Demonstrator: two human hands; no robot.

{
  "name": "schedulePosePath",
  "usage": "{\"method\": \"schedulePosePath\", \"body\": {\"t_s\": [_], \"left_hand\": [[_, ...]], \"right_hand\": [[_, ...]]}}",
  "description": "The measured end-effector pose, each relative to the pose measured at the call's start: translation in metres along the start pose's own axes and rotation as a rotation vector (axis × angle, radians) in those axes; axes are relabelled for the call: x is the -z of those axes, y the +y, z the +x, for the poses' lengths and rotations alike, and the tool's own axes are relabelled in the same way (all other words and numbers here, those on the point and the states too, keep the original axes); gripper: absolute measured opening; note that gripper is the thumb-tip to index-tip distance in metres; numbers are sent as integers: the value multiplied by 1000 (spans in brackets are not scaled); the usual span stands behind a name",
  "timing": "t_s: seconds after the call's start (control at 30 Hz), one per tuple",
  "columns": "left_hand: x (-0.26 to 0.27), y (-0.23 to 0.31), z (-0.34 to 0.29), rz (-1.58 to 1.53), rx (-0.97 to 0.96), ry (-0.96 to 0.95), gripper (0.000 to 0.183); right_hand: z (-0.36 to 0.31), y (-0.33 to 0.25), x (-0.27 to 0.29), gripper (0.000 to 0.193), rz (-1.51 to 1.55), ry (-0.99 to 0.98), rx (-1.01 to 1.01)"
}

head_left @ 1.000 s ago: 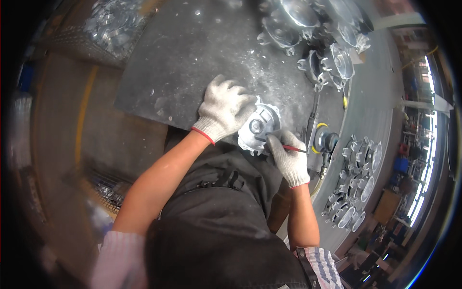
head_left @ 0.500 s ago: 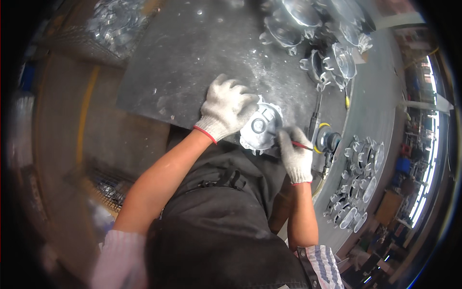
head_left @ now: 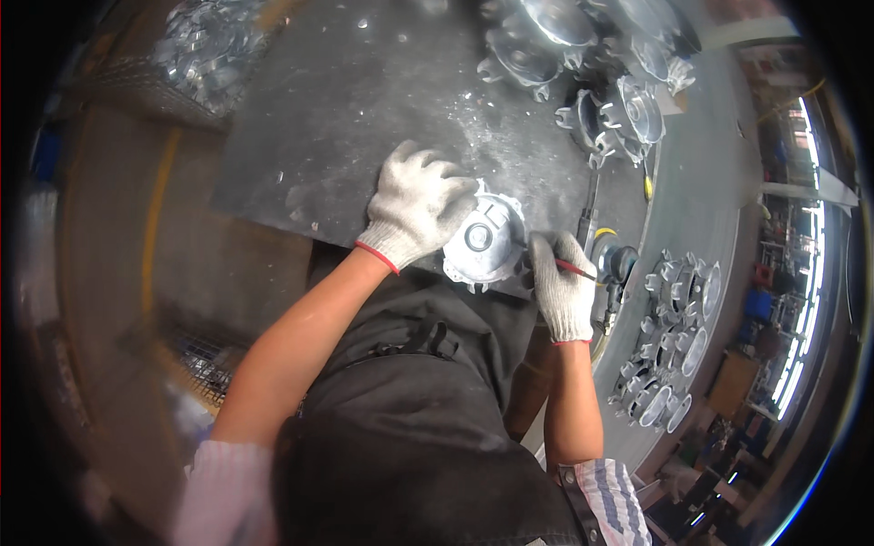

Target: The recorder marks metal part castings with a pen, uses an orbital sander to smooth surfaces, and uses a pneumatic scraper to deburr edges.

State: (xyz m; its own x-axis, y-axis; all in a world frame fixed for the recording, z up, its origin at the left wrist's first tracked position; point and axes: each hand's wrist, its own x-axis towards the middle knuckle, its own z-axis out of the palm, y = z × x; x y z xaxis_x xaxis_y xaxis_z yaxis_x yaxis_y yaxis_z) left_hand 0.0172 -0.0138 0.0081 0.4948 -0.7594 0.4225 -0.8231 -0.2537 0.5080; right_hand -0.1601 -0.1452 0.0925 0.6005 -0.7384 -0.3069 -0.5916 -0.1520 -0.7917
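Observation:
A round silvery metal casting with a notched rim lies at the near edge of the dark worktable. My left hand, in a white knitted glove with a red cuff, grips its left rim, thumb over the edge. At the casting's right side is my gloved right hand, its fingers closed round a slim tool with a red handle. The tool's working end is dark and partly hidden by my fingers, so its exact kind does not show.
Several similar castings are heaped at the far right of the table. A round power sander lies right of my right hand. More castings stand on a grey surface beyond. A wire basket of metal parts is at the far left.
The whole view has shifted slightly, with table, casting and hands a little further left. My left hand keeps its grip, and my right still holds the red-handled tool beside the casting.

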Motion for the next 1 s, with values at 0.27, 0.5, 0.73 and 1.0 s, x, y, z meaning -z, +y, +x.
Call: {"method": "schedulePosePath", "body": {"t_s": [0.27,0.5,0.73,1.0], "left_hand": [[-4,0,-1,2,-16,63,19],[-4,1,-3,2,-16,38,19],[-2,2,-1,-4,-44,1,22],[37,18,-18,-70,-312,-131,44]], "right_hand": [[7,-3,-2,13,-35,-41,55],[7,-1,-7,10,-16,-32,64],[-1,0,-2,9,-320,69,392],[-14,37,16,26,68,329,43]]}}
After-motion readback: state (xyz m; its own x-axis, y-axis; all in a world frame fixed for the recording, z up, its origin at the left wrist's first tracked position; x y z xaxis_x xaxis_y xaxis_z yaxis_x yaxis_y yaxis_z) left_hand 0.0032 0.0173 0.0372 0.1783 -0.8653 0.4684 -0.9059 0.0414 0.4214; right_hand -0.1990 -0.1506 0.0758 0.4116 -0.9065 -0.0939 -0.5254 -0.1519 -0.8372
